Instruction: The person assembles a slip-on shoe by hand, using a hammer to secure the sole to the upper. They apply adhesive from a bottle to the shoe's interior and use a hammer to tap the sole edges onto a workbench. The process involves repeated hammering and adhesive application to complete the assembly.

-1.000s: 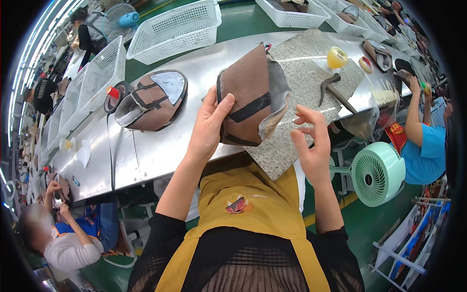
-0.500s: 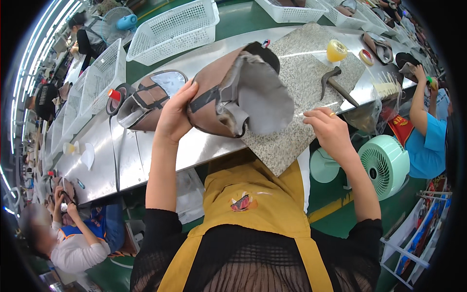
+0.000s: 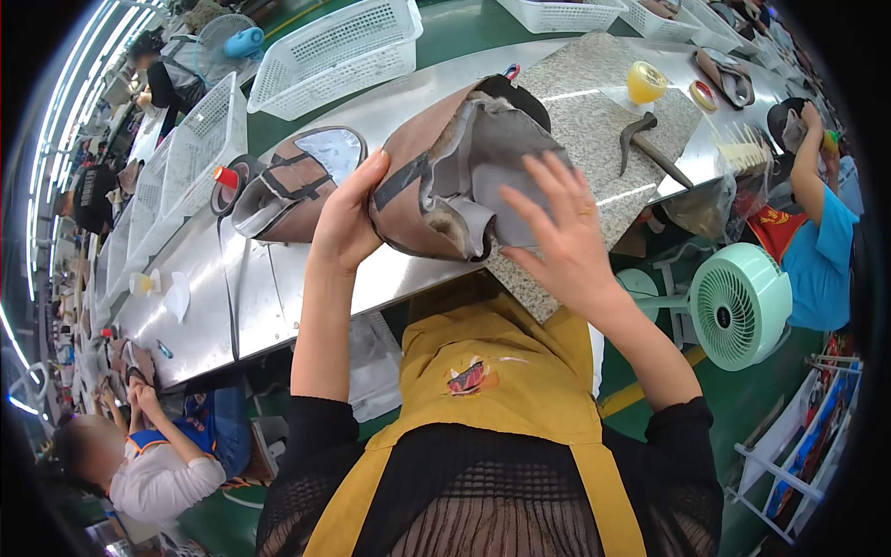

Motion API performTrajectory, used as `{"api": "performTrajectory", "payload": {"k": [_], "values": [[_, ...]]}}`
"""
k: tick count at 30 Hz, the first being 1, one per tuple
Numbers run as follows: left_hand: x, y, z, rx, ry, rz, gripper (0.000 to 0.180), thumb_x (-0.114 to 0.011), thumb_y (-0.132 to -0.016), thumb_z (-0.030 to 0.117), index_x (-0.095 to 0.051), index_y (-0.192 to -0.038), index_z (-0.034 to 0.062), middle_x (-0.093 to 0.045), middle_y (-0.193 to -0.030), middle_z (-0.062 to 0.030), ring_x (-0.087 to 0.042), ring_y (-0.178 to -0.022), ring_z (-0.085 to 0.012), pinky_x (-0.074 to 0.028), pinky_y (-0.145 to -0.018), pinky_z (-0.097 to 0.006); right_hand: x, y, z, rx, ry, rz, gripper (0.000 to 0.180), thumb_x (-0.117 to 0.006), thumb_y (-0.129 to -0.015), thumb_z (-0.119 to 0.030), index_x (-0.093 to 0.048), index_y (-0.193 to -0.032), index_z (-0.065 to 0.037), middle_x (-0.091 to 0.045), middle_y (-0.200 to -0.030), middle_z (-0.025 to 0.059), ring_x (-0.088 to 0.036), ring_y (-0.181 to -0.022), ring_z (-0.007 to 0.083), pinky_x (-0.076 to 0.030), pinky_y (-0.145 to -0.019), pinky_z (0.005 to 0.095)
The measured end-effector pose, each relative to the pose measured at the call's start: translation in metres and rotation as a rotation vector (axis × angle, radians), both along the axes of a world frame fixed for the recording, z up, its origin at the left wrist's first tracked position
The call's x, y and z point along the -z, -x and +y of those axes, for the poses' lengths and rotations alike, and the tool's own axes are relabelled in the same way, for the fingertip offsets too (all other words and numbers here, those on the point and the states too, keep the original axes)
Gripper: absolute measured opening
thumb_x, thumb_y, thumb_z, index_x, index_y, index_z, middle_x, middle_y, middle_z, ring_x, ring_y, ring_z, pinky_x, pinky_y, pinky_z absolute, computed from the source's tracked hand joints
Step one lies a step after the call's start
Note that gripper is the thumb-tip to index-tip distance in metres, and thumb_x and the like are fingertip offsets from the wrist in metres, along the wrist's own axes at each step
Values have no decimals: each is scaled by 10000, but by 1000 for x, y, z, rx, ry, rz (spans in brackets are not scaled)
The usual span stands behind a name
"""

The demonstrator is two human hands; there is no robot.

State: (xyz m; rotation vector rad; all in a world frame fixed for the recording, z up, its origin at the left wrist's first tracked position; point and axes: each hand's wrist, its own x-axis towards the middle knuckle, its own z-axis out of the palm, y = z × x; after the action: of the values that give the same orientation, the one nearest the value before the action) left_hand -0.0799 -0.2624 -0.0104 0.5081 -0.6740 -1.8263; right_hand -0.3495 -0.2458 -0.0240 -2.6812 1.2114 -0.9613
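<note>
A brown boot upper [image 3: 408, 200] with dark strips and a soft grey lining [image 3: 520, 200] is held above the bench. My left hand [image 3: 348, 213] grips it by its left edge, thumb on the outer side. My right hand [image 3: 566, 232] is open over the lining, fingers spread and pointing up and left; whether the fingertips press on the lining I cannot tell. Behind my left wrist, a similar boot upper [image 3: 302, 206] lies on the metal bench. A speckled stone slab [image 3: 608, 195] sits under and to the right of the held piece.
On the slab are a hammer [image 3: 654, 153] and a yellow pot [image 3: 646, 84]. A black tape roll [image 3: 232, 190] with a red-topped item stands at left. White baskets [image 3: 336, 60] line the bench's far side. A green fan [image 3: 740, 306] and a co-worker [image 3: 817, 251] are at right.
My right hand has moved left from above the slab to the lining, and its fingers have spread. My left hand still holds the boot upper.
</note>
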Motion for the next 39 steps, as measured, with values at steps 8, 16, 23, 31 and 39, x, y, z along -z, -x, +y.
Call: {"api": "performTrajectory", "payload": {"k": [8, 16, 23, 31, 39], "values": [[23, -2, 7, 93, 23, 184, 364, -418, -982, 200, -442, -1278, -9, -583, -1167, -131, -590, -1024, -209, -495, -892, -342, 10, 22, -4, -93, -752, -715, 835, -736, -720, -95, -271, -1412, -61, -384, -1361, 156, -414, -1250, 290, -376, -1005, 384], [31, -1, 12, -9, 10, 15, 418, -441, -970, 236, -403, -1324, 15, -563, -1202, -116, -542, -1099, -218, -451, -930, -355, 4, 17, -9, -89, -1018, -930, 646, -654, -830, -100, -324, -1379, -15, -540, -1188, 123, -549, -1054, 158, -454, -878, 278], [36, -7, 26, -4, 200, -318, 777, -646, -849, 271, -208, -1447, 41, -404, -1395, -95, -395, -1285, -213, -332, -1046, -359, 11, 12, -23, -60, -941, -1011, 463, -616, -854, -65, -455, -1286, -15, -572, -1126, 93, -567, -996, 120, -466, -851, 267], [45, -16, 30, 111, 100, -174, 678, -617, -850, 230, -305, -1395, -24, -430, -1371, -146, -448, -1247, -211, -395, -1000, -341, 25, 53, -57, 74, -817, -1088, 418, -536, -889, -14, -452, -1298, -50, -613, -1048, 73, -612, -873, 115, -503, -756, 233], [60, 0, 23, 266, -66, 436, 435, -409, -919, 165, -424, -1280, -77, -537, -1246, -199, -565, -1104, -280, -430, -990, -413, 10, 87, -26, 211, -706, -805, 401, -623, -812, -64, -538, -1203, -34, -611, -1076, 57, -590, -918, 120, -472, -779, 253]]}}
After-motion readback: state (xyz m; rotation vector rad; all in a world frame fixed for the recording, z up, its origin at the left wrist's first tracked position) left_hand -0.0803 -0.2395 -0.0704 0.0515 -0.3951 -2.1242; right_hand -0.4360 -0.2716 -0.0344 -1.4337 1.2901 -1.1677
